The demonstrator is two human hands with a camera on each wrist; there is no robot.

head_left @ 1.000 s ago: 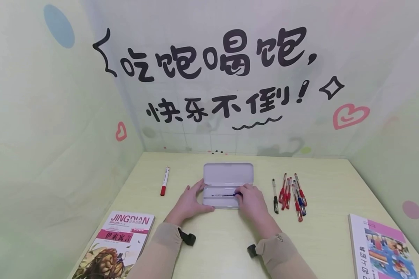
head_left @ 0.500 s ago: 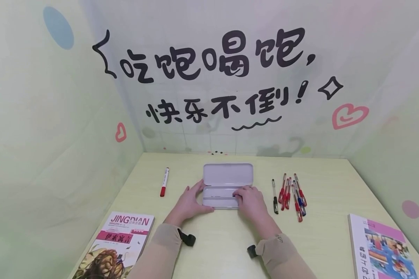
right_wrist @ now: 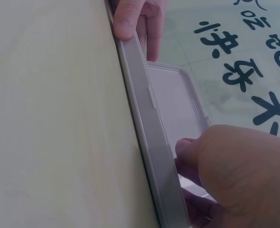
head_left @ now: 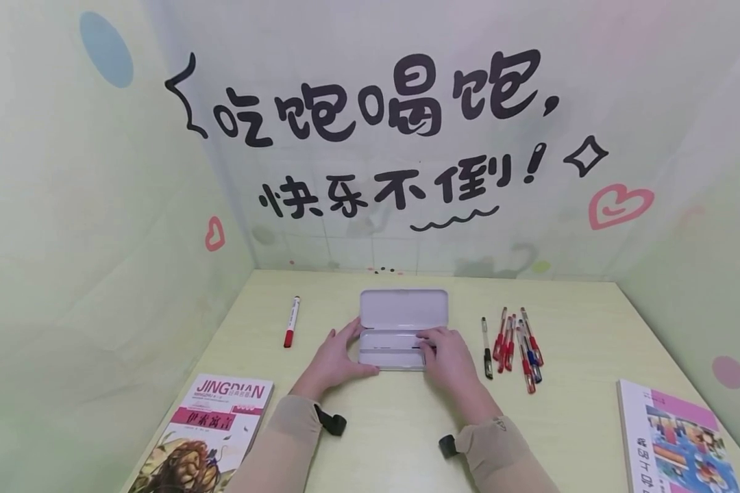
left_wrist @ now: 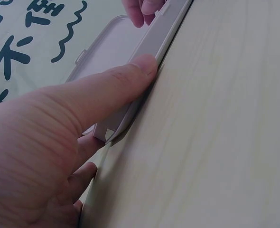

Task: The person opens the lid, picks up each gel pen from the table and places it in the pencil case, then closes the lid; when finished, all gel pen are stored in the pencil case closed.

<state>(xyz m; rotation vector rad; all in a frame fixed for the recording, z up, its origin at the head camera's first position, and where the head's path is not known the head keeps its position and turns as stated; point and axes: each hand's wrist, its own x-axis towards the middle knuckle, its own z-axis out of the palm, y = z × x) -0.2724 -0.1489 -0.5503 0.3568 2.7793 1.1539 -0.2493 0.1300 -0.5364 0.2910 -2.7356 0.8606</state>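
A grey pencil case (head_left: 403,309) lies open mid-table, lid tipped back and shallow tray toward me. My left hand (head_left: 344,350) grips the tray's left end, thumb (left_wrist: 130,71) pressed along the front wall (left_wrist: 166,33) and the other fingers curled round the corner. My right hand (head_left: 436,349) is at the tray's right end, fingers curled down inside it over the dark end of a blue pen (head_left: 423,346); most of the pen is hidden. In the right wrist view my right hand (right_wrist: 201,156) dips behind the case wall (right_wrist: 149,128).
A red marker (head_left: 291,320) lies left of the case. A black pen (head_left: 486,346) and several red and blue pens (head_left: 523,348) lie to its right. Books sit at the near left (head_left: 218,424) and near right (head_left: 675,438). Patterned walls close in three sides.
The blue pen, plainly seen across the tray a second ago, has sunk down into it. My right hand shifted slightly right along the tray. My left hand has stayed put.
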